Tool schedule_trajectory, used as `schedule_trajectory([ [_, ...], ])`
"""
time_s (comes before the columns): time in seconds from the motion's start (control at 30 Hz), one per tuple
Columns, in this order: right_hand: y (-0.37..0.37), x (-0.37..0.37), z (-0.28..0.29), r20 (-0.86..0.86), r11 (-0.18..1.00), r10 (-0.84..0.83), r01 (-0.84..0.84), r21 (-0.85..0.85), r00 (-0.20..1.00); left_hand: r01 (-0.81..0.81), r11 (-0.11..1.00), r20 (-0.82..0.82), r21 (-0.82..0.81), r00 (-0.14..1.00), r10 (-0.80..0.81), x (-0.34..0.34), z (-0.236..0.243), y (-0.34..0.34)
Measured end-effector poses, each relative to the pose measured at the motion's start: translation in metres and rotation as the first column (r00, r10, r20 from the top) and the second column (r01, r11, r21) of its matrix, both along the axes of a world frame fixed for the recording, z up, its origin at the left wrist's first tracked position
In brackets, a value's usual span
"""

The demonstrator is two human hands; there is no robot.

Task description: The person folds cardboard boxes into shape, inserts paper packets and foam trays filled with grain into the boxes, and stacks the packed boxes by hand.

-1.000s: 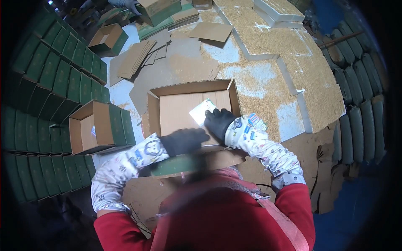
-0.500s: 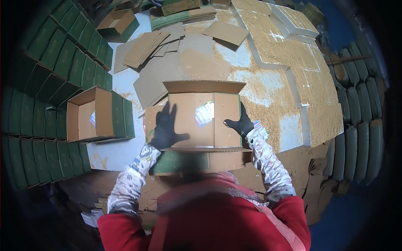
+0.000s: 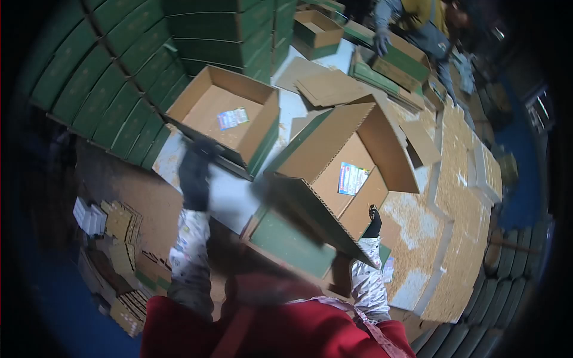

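Observation:
My right hand (image 3: 373, 223), in a black glove, grips the lower right side of an open cardboard box (image 3: 391, 143), thumb inside. The box is green outside and brown inside, lifted and tilted, with a printed leaflet (image 3: 352, 178) on its bottom. My left hand (image 3: 197, 173), also black-gloved, is smeared by motion and off that box. It is at the near left edge of a second open box (image 3: 262, 128), which holds another leaflet (image 3: 232, 119). Whether it touches that box is unclear. Under the tilted box lies a green and brown flat carton piece (image 3: 290, 246).
Stacked green boxes (image 3: 218, 33) rise at the left and back. Flat cardboard sheets (image 3: 328, 86) lie on the table behind the tilted box. Sawdust-like crumbs cover stepped white blocks (image 3: 459, 232) on the right. A co-worker's gloved hand (image 3: 382, 42) rests by boxes at the back.
My left hand has left the held box and moved left to the second box. The held box has gone from flat to raised and tilted. The view has swung left.

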State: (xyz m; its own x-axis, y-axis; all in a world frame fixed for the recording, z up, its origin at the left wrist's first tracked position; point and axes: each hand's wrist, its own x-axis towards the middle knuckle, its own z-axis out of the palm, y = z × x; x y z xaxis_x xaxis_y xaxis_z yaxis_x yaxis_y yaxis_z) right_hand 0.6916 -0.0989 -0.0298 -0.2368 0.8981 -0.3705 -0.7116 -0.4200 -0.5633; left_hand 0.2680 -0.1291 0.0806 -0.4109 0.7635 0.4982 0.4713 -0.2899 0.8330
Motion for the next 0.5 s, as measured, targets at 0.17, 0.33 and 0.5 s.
schedule_trajectory([
  [0.17,0.07,-0.096,-0.004,-0.312,0.937,0.231,-0.124,0.327,0.921,-0.182,0.97,0.439,0.161,0.893,0.094,-0.216,-0.103,0.055],
  [0.33,0.15,-0.168,-0.063,0.031,0.985,0.146,-0.148,0.09,0.989,0.458,0.863,0.683,-0.213,0.701,-0.204,-0.223,-0.121,0.1],
  [0.5,0.157,-0.352,-0.019,0.566,0.988,-0.098,0.014,0.151,0.818,-0.094,0.971,0.696,-0.22,0.682,0.224,-0.256,-0.193,0.104],
])
